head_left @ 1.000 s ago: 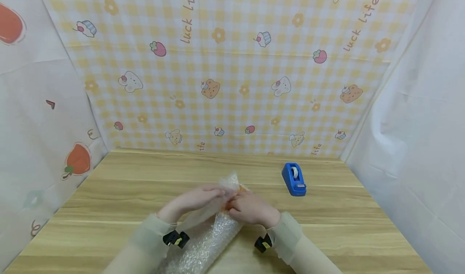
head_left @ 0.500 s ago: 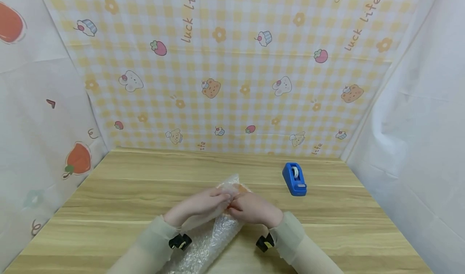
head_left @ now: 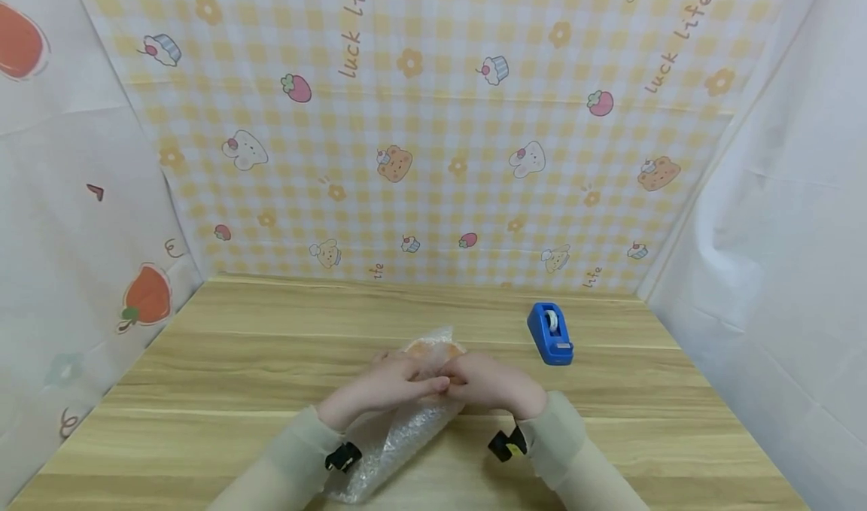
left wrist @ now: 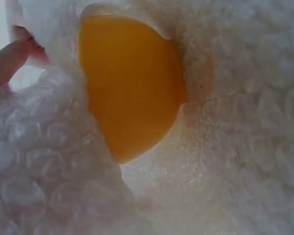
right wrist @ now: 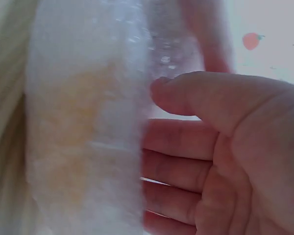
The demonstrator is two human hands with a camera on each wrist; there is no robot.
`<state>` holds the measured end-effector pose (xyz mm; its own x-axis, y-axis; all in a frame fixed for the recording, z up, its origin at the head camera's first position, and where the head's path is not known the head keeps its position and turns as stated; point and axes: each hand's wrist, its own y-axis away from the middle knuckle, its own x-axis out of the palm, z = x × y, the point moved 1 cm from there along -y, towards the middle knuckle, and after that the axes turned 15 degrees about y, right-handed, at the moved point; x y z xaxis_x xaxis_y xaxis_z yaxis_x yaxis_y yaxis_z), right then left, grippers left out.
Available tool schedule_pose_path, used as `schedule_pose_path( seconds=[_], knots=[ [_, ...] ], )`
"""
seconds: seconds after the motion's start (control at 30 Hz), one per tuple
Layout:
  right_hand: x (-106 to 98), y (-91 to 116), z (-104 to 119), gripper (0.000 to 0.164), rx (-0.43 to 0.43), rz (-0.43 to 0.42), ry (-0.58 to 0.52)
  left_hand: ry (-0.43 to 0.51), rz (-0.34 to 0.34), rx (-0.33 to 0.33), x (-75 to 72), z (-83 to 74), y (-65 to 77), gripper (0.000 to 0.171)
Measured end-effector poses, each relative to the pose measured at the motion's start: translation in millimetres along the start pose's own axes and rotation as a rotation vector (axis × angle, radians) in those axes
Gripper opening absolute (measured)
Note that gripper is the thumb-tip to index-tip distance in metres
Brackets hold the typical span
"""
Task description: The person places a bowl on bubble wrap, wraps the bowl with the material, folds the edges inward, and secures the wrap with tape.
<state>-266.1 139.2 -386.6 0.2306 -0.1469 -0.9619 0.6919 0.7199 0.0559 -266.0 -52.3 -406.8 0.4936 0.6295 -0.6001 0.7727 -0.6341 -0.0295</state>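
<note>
Bubble wrap [head_left: 415, 430] lies in a folded sheet at the table's near middle, partly round a smooth, rounded orange object [left wrist: 130, 83]. In the left wrist view that object shows through an opening between the layers; its exact kind is unclear. My left hand [head_left: 379, 390] holds the wrap from the left, its thumb stretched toward the other hand. From the right, my right hand [head_left: 494, 383] holds the wrap's edge. The right wrist view has the right thumb at the edge of the wrap [right wrist: 88, 44], with the fingertips hidden behind it.
A blue tape dispenser [head_left: 550, 334] with a white roll stands to the right, beyond the right hand. The wooden table [head_left: 257, 338] ends at a yellow checked cloth [head_left: 433, 127] behind. White cloths hang at both sides.
The left hand has moved right and brought the wrap's loose left part over the orange object. Both hands now nearly meet, and the wrap's near end has drawn farther into view.
</note>
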Motion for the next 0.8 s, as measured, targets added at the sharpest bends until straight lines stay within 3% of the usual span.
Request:
schedule_pose_path(
  seconds=[0.4, 0.8],
  knots=[
    [-25.6, 22.3, 0.9, 0.023, 0.070, -0.037, 0.111, -0.236, -0.045, -0.123, 15.8, 0.4, -1.7, 0.084],
    [-22.4, 29.8, 13.6, 0.035, 0.033, -0.016, 0.167, -0.367, 0.000, -0.097, 20.8, -9.0, -4.0, 0.071]
  ],
)
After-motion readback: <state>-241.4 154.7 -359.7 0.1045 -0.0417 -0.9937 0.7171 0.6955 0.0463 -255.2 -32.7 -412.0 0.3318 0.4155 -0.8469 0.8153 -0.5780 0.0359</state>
